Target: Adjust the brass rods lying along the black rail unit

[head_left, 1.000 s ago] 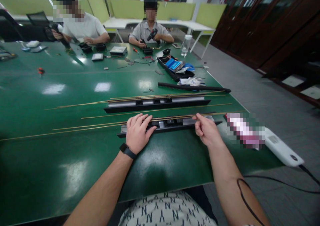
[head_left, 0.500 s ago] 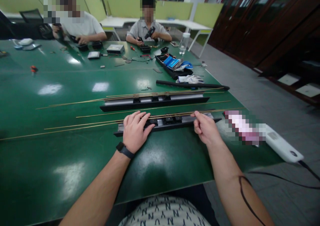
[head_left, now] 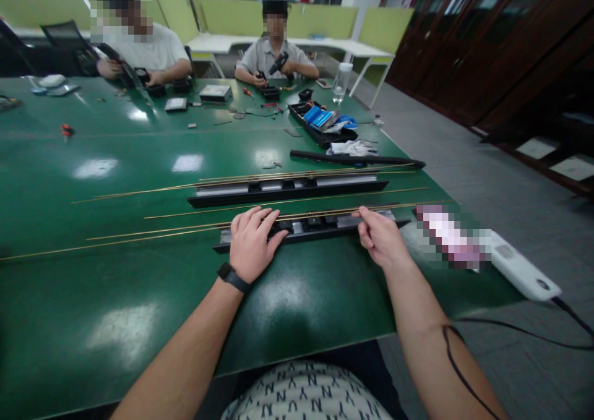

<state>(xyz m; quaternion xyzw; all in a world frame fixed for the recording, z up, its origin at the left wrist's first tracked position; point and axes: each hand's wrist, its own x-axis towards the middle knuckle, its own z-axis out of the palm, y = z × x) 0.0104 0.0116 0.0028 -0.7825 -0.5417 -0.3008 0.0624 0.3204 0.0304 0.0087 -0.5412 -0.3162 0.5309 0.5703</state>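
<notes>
My left hand (head_left: 253, 240), with a dark band on its wrist, lies over the left part of the near black rail (head_left: 301, 237) and holds it against the table. Its fingers bend over the far edge, and the thumb points right. Small black blocks (head_left: 322, 222) sit in the rail's silver channel. Thin brass rods (head_left: 162, 231) run lengthwise over it and stick out far to the left. With index finger and thumb, my right hand (head_left: 380, 234) pinches at the rods near the rail's right end. The exact grip point is partly hidden by the fingers.
Behind lies a second black rail (head_left: 288, 194) with more brass rods. Farther back are a black bar (head_left: 357, 158), white gloves (head_left: 352, 148) and a black tray (head_left: 309, 129) with blue parts. A white cabled device (head_left: 524, 268) is right. Two people work across the green table (head_left: 185, 308).
Both my hands keep their places on the rail and the rods, with hardly any shift. Across the table, the person at left has moved their hands and the black part they hold.
</notes>
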